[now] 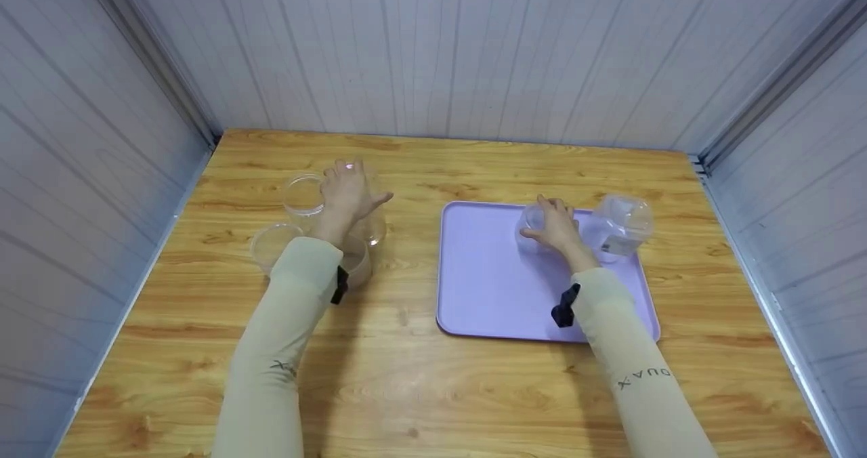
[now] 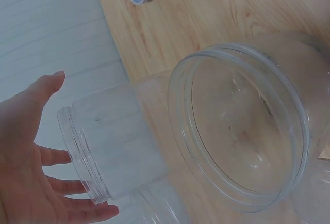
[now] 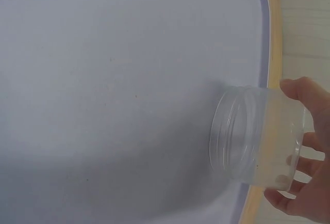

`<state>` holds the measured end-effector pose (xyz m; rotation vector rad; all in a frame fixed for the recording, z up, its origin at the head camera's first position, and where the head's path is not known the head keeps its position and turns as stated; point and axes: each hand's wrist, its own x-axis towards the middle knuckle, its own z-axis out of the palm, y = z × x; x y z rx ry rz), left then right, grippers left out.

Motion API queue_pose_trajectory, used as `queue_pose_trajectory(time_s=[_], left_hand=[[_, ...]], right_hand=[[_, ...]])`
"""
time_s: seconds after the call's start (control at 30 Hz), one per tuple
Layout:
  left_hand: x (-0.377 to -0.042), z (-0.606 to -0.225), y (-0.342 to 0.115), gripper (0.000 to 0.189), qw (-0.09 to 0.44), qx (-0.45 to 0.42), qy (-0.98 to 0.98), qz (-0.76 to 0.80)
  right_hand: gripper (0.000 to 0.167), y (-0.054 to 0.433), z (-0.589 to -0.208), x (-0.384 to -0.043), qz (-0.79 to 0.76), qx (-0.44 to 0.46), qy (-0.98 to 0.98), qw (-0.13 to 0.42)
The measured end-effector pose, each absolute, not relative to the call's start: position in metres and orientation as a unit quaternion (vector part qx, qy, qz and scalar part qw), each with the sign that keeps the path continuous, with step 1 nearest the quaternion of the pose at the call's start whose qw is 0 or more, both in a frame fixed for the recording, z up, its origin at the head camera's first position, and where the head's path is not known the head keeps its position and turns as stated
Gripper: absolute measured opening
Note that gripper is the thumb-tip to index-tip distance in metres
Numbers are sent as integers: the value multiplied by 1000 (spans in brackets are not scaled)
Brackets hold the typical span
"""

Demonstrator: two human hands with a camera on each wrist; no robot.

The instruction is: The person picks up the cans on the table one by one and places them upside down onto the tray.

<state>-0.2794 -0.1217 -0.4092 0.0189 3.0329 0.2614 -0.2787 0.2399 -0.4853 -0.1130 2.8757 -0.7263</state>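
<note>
One clear jar point(image 3: 258, 136) was gripped in your right hand point(image 1: 559, 227), thumb on one side, fingers on the other, threaded mouth turned down toward the purple tray point(image 1: 488, 282); it was near the tray's far edge, right of middle; cannot tell if the rim touched. Second jar point(image 1: 620, 224) was just right of that hand, at the tray's far right corner. Your left hand point(image 1: 349, 197) was well apart from the right, left of the tray, fingers spread, thumb off to the side; its fingertips were at the threaded rim of another jar point(image 2: 118, 146); contact hard to tell. Three more stood near that wrist, mouths up: left jar point(image 1: 271, 244), far jar point(image 1: 303, 194), near jar point(image 1: 355, 261); all on the wooden table point(image 1: 406, 390). Your sleeves point(image 1: 271, 349) were pale, black wrist piece point(image 1: 565, 305) at each cuff; white panels point(image 1: 420, 51) rose behind and at both sides.
</note>
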Motion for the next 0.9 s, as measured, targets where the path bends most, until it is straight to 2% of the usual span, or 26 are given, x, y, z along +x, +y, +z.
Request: queue_pose_trajectory(time_s=[0.33,0.57,0.9], left_hand=[[-279,-414,-125,74,18,15,994,105],[-281,-418,-128,72,-12,15,992,126],[-281,-417,-130,72,-54,23,989,134]], right_hand=[[84,240,-484,-278,-242,-40,964,98],[88,242,-481,-278,-241,-35,965,99],[85,243,-474,-277,-235,-49,968,71]])
